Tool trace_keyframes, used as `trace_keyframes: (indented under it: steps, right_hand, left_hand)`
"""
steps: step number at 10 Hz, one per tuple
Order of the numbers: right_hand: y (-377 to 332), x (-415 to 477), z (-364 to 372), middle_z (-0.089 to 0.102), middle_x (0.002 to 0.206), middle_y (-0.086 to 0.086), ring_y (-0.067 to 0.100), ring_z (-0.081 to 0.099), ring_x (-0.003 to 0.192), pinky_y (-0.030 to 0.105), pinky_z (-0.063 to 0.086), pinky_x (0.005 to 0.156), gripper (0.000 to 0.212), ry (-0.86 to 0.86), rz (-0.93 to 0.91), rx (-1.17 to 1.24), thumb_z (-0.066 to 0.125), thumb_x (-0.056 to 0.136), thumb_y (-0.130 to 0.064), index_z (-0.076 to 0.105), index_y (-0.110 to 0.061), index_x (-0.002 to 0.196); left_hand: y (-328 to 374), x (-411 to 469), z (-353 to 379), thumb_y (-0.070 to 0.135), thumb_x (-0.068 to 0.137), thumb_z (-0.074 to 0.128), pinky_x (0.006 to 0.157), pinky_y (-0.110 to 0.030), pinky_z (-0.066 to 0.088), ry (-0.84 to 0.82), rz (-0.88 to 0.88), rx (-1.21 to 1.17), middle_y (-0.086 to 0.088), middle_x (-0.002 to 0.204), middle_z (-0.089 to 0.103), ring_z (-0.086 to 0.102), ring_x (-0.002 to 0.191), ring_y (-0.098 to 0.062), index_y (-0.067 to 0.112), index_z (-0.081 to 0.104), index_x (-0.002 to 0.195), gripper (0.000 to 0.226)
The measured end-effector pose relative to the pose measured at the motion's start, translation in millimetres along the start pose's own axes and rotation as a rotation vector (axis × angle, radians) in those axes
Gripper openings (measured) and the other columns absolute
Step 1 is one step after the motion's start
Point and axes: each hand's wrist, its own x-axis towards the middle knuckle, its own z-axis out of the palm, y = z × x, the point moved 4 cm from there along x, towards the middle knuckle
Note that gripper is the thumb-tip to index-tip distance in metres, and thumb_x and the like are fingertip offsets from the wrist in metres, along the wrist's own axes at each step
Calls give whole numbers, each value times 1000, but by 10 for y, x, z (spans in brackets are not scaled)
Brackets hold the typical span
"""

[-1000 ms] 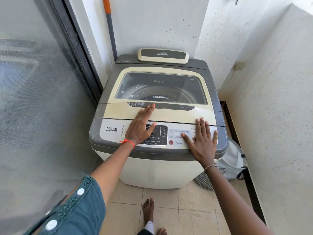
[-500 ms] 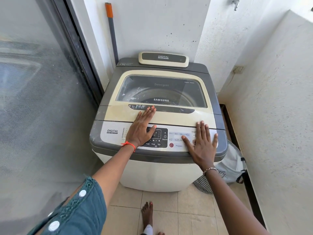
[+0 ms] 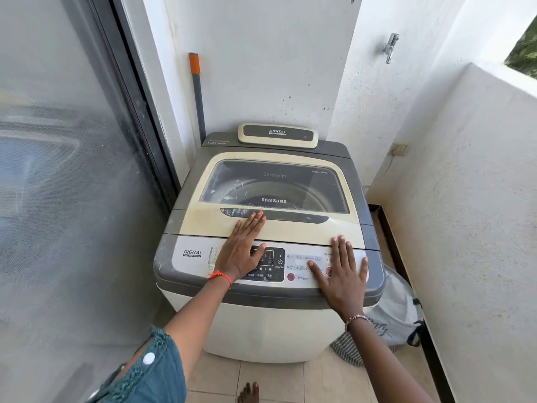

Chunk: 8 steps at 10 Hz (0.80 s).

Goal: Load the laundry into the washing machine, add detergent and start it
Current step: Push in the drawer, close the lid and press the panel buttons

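Note:
A cream and grey top-loading washing machine (image 3: 261, 330) stands in a narrow balcony corner, its glass lid (image 3: 276, 184) shut. My left hand (image 3: 242, 251) lies flat and open, palm on the control panel (image 3: 302, 269), with fingertips reaching the lid's dark handle strip. Flat on the right part of the panel rests my right hand (image 3: 343, 274), fingers spread, holding nothing. To the machine's right on the floor sits a white laundry bag (image 3: 398, 318), with striped fabric (image 3: 345, 350) at its base.
A sliding mesh door (image 3: 66, 184) runs along the left. A grey pole with an orange tip (image 3: 197, 94) leans in the back corner. A tap (image 3: 390, 48) sticks out of the back wall. A low white parapet wall (image 3: 479, 213) closes the right side. My bare foot (image 3: 248, 392) is on the tiled floor.
Both hands stay flat on the machine's top. The view has tilted upward, so the machine sits lower in the frame and more wall shows.

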Motion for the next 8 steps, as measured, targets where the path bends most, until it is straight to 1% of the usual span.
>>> trace_keyframes:
  steps: [1, 3, 4, 5, 6, 7, 8]
  right_hand:
    - [-1, -3, -4, -10, 154, -12, 6, -7, 142, 48, -3, 116, 91, 1, -2, 5, -6, 73, -79, -7, -25, 147]
    - [1, -1, 4, -11, 154, -11, 7, -9, 142, 47, -5, 116, 91, -16, -5, 12, -6, 73, -80, -8, -25, 147]
    - [-1, 1, 1, -15, 153, -11, 7, -13, 141, 47, -8, 115, 94, -35, -9, 6, -11, 70, -81, -11, -25, 146]
    - [4, 15, -7, -20, 153, -10, 7, -19, 140, 46, -12, 114, 96, -73, -7, 7, -16, 65, -83, -18, -26, 143]
    - [-23, 26, -37, -23, 152, -10, 7, -22, 139, 44, -18, 112, 100, -98, -16, 38, -19, 61, -84, -23, -26, 141]
    - [-122, 83, -85, -24, 151, -12, 4, -21, 139, 39, -22, 111, 99, -103, -57, 70, -20, 60, -84, -25, -25, 140]
    - [-283, 196, -124, -23, 151, -12, 4, -22, 138, 34, -29, 107, 98, -105, -105, 73, -20, 61, -83, -24, -25, 140]
  left_hand:
    - [-2, -1, 8, 45, 85, 20, 118, -27, 0, 6, 5, -2, 11, 154, 0, 0, 144, -6, 19, 4, 147, 69]
    - [-3, 2, 15, 46, 85, 19, 117, -26, -2, 13, 12, 5, 10, 154, -1, -1, 144, -7, 20, 2, 146, 68]
    - [-9, -1, 31, 46, 86, 19, 117, -26, -2, 15, 15, 11, 10, 154, -1, -2, 144, -7, 20, 3, 146, 68]
    - [-19, -1, 35, 46, 86, 19, 118, -27, -3, 3, 17, 14, 9, 154, -4, -5, 144, -7, 22, 1, 146, 67]
    - [-16, -1, 43, 45, 87, 21, 119, -31, -2, 3, 7, 54, 9, 155, -4, -8, 144, -6, 24, 1, 146, 67]
    - [-11, 9, 20, 43, 89, 26, 117, -33, -7, 41, -16, 90, 6, 156, 1, -16, 142, 0, 24, 1, 147, 66]
    - [-2, 70, 12, 43, 89, 33, 115, -35, -11, 49, -32, 121, 1, 156, 15, 9, 144, -8, 22, 9, 149, 68]
